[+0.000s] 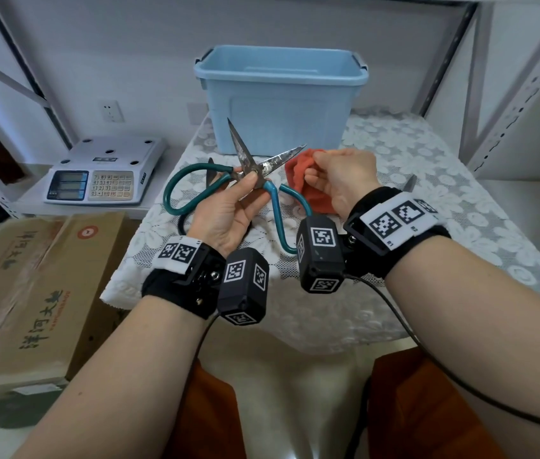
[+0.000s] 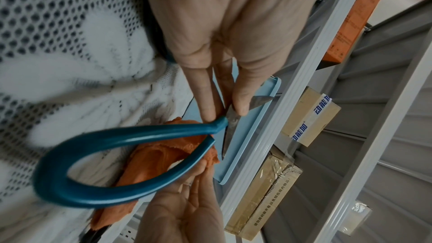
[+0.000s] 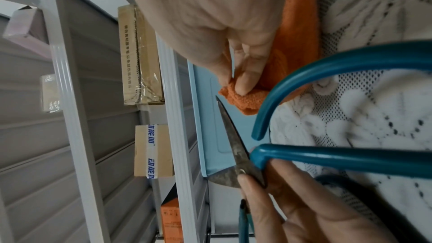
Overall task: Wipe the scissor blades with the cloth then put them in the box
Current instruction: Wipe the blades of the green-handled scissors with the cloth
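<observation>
Left hand: the left hand (image 1: 225, 213) pinches the large teal-handled steel scissors (image 1: 252, 167) at the pivot, thumb and fingertips closed on the metal just above the handles, holding them up over the table.
Scissors, position: they are in the air between the person and the box, blades spread wide in a V, one tip pointing up and away, the other pointing right toward the cloth.
Scissors, look: long looped handles in a teal coating; the blades are dull grey steel, mottled with dark stains and what looks like rust, heaviest near the pivot.
Right hand: the right hand (image 1: 338, 180) has its fingers curled round a bunched orange-red terry cloth (image 1: 301, 180), held just beside the right-pointing blade tip; in the right-wrist view cloth and tip sit very close, contact cannot be told.
Box: the pale blue plastic storage box (image 1: 281, 97) stands open behind the hands on the white lace-covered table (image 1: 427, 180), with no scissors visible inside from this angle.
Progress: by my reading, wiping is under way or just starting, since the blades look dirty.
Left to do: clean both blades, then lower the scissors into the box.
</observation>
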